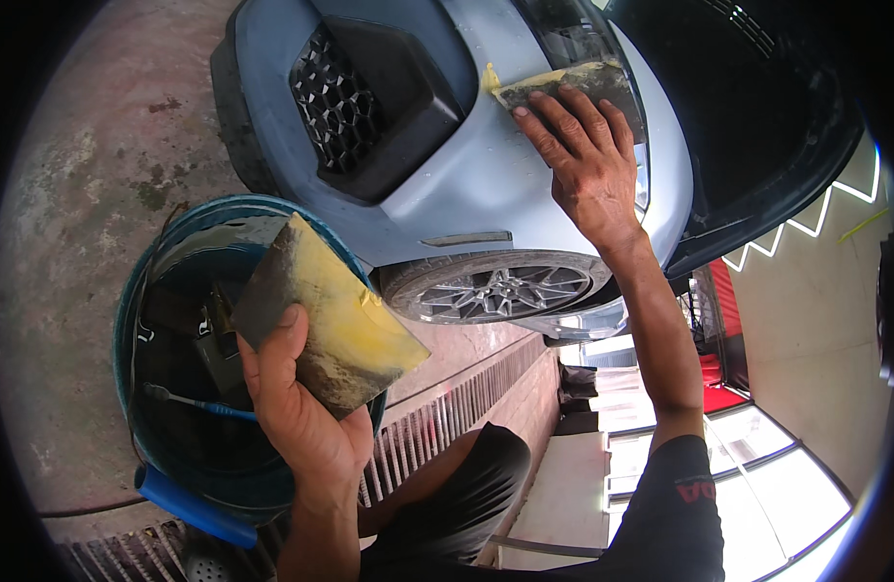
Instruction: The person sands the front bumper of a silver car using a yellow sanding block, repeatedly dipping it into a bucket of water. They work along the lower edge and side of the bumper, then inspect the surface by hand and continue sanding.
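Note:
My left hand [306,407] is closed around a sheet of sandpaper [321,310], thumb on its face. The sheet is dark grey on one side and yellow on the other, slightly bent, with a small lifted bit near its right edge. It is held over a blue bucket [127,330]. On the front corner of a grey-blue car [524,194], my right hand [592,165] lies flat with its fingers spread. Under those fingers is a dark, smudged covering [612,82] with a yellow, tape-like edge across the headlight area. My right thumb is hidden.
A brush with a blue handle [190,401] and dark items lie in the bucket. A blue tube-shaped piece [195,506] rests against its near side. The car's front wheel [495,291] stands beyond my knee [495,456]. Drain grating [456,407] crosses the floor.

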